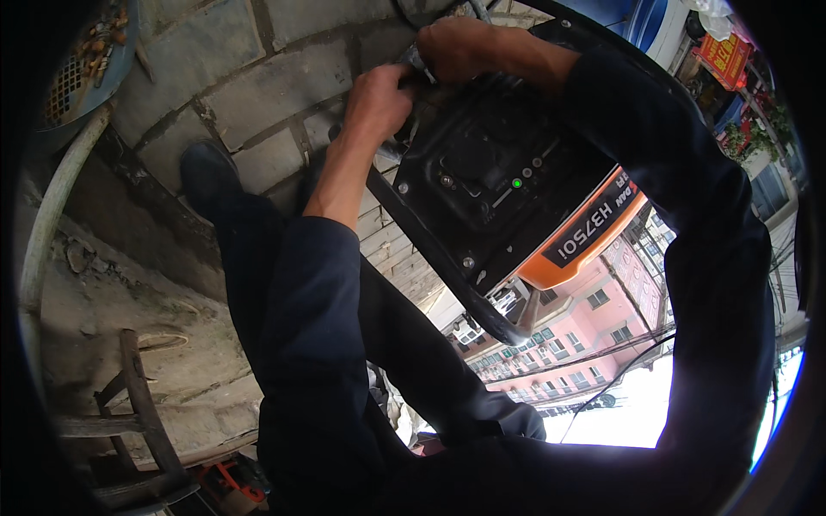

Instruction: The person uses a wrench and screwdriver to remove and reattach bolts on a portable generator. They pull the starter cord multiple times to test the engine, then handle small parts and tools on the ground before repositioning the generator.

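Observation:
A portable generator (469, 163) with a black control panel, a lit green lamp and an orange side sits tilted inside a black tube frame (434, 249). Beyond its far left corner, my left hand (379, 103) is closed, its fingers curled out of sight. My right hand (456, 50) is wrapped over the end of a small grey metal piece (416, 60) that shows between the two hands. What this piece belongs to is hidden by my fingers. My right forearm reaches across over the far side of the generator.
Stone paving (280, 95) lies beneath, with my dark shoe (211, 176) on it. A basin (129, 52) with a mesh stands at the far left, beside a pale pole (60, 206). A wooden stool (142, 404) is at the near left. A blue drum (641, 21) stands behind the frame.

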`<state>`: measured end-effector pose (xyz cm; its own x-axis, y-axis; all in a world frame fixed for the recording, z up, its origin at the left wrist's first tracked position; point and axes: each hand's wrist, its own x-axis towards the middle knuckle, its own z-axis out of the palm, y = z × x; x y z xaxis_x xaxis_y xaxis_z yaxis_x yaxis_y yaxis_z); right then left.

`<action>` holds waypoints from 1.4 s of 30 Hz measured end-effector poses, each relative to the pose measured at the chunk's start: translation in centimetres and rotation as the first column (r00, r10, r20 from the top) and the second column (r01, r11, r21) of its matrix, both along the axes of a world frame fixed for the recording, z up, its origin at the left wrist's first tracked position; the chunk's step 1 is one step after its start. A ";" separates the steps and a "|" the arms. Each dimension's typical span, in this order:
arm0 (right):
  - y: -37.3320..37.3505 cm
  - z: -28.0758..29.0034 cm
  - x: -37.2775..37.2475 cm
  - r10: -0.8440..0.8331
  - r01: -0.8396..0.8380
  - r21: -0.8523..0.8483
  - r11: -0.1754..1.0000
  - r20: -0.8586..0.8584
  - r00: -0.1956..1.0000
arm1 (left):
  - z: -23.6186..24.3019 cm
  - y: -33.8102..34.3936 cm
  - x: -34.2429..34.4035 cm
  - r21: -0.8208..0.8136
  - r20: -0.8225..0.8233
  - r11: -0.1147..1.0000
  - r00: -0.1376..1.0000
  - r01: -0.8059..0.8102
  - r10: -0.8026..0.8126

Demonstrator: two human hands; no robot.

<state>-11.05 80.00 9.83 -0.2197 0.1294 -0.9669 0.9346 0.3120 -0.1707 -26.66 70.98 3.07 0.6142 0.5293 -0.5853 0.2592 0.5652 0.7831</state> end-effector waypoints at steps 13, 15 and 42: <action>6.5 23.6 1.9 -0.453 0.696 0.573 0.432 -0.529 0.717 | 5.9 1.9 -10.9 0.056 -0.231 0.921 0.893 -0.385 0.387; 4.1 29.0 4.4 -0.591 0.756 0.563 0.333 -0.500 0.633 | 8.0 1.1 -15.9 -0.022 -0.287 0.878 0.845 -0.477 0.452; -83.5 65.5 -23.7 -0.358 0.054 0.942 -0.333 -0.073 -0.931 | 51.8 5.1 -36.2 -0.159 -0.642 0.983 0.746 0.096 -0.177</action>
<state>-34.74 -3.49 75.36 0.5606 -0.8083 -0.1801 -0.7918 -0.5869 0.1692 -62.88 76.11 54.90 0.1236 0.3780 -0.9175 0.7637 0.5541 0.3312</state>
